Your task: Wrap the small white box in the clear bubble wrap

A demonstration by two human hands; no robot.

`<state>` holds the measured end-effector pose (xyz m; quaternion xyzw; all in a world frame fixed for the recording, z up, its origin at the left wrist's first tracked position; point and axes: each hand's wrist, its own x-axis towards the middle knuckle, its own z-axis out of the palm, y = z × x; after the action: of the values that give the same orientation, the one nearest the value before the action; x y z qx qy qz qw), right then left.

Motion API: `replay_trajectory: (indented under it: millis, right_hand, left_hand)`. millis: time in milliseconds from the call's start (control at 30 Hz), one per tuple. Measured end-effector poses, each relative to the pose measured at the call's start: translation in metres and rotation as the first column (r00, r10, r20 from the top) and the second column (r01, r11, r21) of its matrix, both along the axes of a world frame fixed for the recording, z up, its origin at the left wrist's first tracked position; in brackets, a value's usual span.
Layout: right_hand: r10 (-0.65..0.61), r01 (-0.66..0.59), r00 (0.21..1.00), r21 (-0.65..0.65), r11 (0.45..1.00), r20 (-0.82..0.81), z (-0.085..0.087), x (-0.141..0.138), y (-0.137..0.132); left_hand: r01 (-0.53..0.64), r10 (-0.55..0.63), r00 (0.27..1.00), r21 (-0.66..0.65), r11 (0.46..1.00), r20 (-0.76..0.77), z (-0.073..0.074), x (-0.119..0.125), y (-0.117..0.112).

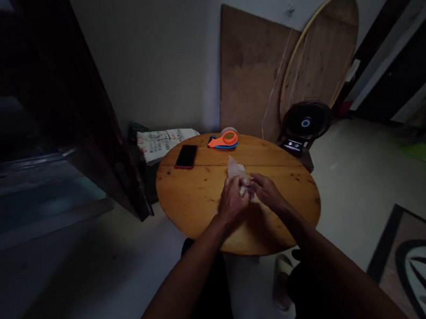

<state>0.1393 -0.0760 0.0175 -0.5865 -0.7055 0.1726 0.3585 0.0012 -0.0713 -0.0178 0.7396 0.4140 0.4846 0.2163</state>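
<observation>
Over the middle of a round wooden table, a crumpled, whitish, translucent plastic bag is between my hands. My left hand is closed around its lower part, with the bag's pointed end sticking up past the fingers. Close by on the right, my right hand has its fingers bent and pinched at the bag's near right edge. Whatever may be inside the bag is hidden by my fingers and the dim light.
An orange and blue tape dispenser and a dark phone lie toward the table's far side. Behind stand a printed white sack, a leaning board and a round tabletop. A black fan is right of the table.
</observation>
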Motion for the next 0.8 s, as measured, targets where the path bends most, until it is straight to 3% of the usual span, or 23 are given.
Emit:
replay_trajectory:
  millis: [100, 200, 367, 533, 667, 800]
  right_hand:
    - [0.037, -0.036, 0.999, -0.034, 0.999, 0.004, -0.002, 0.0, -0.001]
    - [0.052, -0.051, 0.989, -0.014, 0.999, 0.138, -0.005, -0.003, -0.002]
    - [0.01, -0.026, 0.954, 0.05, 0.998, 0.299, -0.004, -0.006, -0.005]
    - [0.094, -0.089, 0.97, -0.03, 0.996, 0.225, 0.0, 0.004, 0.005]
    - [0.225, -0.208, 0.959, -0.114, 0.972, 0.174, 0.008, 0.019, 0.024]
    - [0.261, -0.262, 0.905, -0.043, 0.964, 0.336, 0.025, 0.026, 0.043]
  left_hand:
    - [-0.01, 0.03, 0.988, -0.127, 0.992, 0.151, -0.003, 0.0, 0.004]
    - [-0.019, 0.063, 0.972, -0.192, 0.981, 0.224, -0.005, 0.0, 0.01]
    - [-0.078, 0.117, 0.978, -0.221, 0.972, 0.172, -0.005, 0.0, 0.015]
    - [-0.091, 0.115, 0.987, -0.209, 0.974, 0.108, -0.007, 0.004, 0.015]
    - [-0.12, 0.131, 0.991, -0.209, 0.97, 0.04, -0.008, 0.006, 0.012]
    - [-0.174, 0.17, 0.985, -0.177, 0.969, -0.041, -0.004, 0.006, 0.008]
